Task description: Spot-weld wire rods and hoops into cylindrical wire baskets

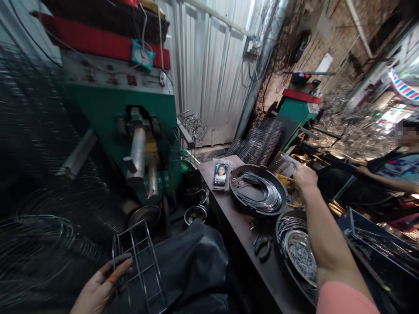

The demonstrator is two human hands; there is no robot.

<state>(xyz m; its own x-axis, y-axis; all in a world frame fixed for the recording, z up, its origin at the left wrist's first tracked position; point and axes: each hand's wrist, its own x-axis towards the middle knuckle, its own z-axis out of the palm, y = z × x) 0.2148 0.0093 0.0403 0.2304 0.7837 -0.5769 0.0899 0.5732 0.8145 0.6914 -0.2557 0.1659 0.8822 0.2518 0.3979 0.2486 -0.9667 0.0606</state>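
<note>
My left hand [103,281], with orange coverings on its fingers, is closed on the side of a wire rack [144,270]. The rack is a frame of bright bars and lies against the dark apron [196,257] over my lap. Stretched far out to the right, my right hand [305,176] has its fingers bent at the edge of a shiny wire stack [281,165]. What those fingers pinch, if anything, is too small to make out. Below that arm sits a bowl of small metal pieces [300,255] within a black tray of wire [280,226].
A green machine [98,113] with a metal arm [137,152] stands at left. The bench [229,213] carries a phone [220,175], a black pan [284,192] of wire rings and pliers [262,249]. Another person [389,168] sits at right beyond a blue bin [350,222].
</note>
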